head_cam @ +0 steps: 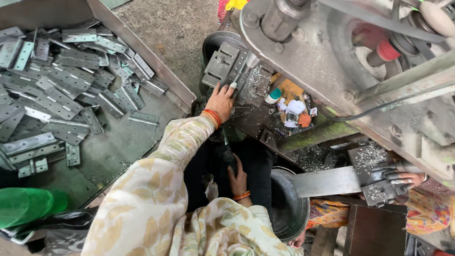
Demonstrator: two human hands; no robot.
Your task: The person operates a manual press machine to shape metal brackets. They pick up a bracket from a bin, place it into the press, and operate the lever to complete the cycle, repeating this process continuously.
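A workshop floor with a big grey press machine (pixel 332 61) fills the upper right of the frame. In the upper left, a metal tray (pixel 156 66) holds a large heap of finished hinges (pixel 61 90). The left hand (pixel 221 102) reaches to the centre top and presses a hinge plate (pixel 222 64) on the machine bed, fingers closed on its edge. The right hand (pixel 238 179) rests low at centre; its grip I cannot tell. Many pieces look done; this one seems still in work.
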